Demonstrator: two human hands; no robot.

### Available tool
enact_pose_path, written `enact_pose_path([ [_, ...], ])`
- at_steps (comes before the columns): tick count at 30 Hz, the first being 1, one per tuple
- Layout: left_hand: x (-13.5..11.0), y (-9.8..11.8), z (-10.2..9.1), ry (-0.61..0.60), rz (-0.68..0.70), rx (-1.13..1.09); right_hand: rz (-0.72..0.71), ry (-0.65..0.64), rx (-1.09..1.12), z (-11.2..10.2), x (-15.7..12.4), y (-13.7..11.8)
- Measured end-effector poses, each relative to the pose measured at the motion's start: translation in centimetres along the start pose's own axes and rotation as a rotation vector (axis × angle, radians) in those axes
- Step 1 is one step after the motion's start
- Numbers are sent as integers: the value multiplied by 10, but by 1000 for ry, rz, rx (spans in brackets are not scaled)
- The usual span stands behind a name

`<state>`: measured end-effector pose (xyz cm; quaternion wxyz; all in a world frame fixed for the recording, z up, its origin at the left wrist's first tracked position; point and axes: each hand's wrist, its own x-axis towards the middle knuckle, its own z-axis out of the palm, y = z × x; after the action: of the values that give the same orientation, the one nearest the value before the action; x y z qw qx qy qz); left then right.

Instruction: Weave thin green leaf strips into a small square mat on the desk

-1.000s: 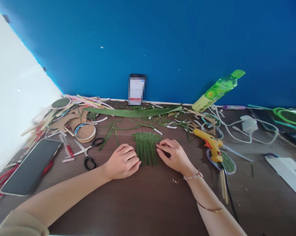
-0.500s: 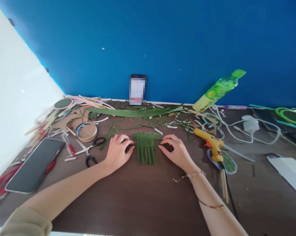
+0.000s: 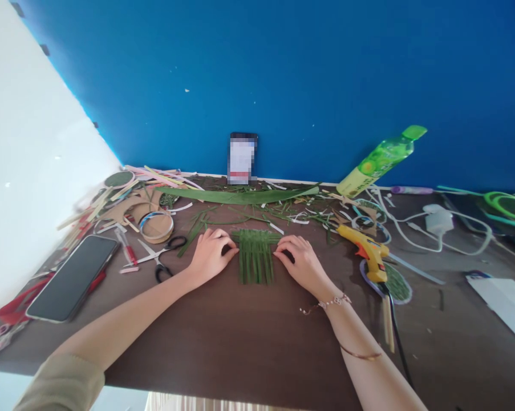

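Observation:
A small mat of woven green leaf strips (image 3: pixel 256 260) lies flat on the brown table, its upper part interlaced and its lower strips hanging loose towards me. At its left edge, my left hand (image 3: pixel 214 254) has thumb and forefinger closed in a pinch. My right hand (image 3: pixel 300 261) pinches in the same way at the right edge, opposite the left. The fingertips cover the exact bit of strip between them. Beyond the mat stretches a long wide green leaf (image 3: pixel 240 197) among thin leaf scraps.
Scissors (image 3: pixel 159 257), a roll of tape (image 3: pixel 156 227) and a dark phone (image 3: pixel 74 278) lie left. A yellow glue gun (image 3: pixel 364 248) with its cord lies right, before a leaning green bottle (image 3: pixel 381 162). Another phone (image 3: pixel 242 158) stands against the blue wall (image 3: pixel 304 74).
Both hands have moved slightly inward, and their thumbs and forefingers have closed at the mat's edges. The view has shifted a little; the mat lies in the same place.

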<state>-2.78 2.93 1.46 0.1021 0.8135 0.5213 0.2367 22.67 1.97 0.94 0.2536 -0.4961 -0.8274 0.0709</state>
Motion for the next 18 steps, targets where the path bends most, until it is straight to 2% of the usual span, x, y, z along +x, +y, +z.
enact_pose_path([
  [8, 0, -2, 2, -1, 54, 26, -74, 4, -75, -3, 1, -8],
  [18, -1, -5, 4, -1, 110, -107, -187, -31, -149, -7, -1, -10],
])
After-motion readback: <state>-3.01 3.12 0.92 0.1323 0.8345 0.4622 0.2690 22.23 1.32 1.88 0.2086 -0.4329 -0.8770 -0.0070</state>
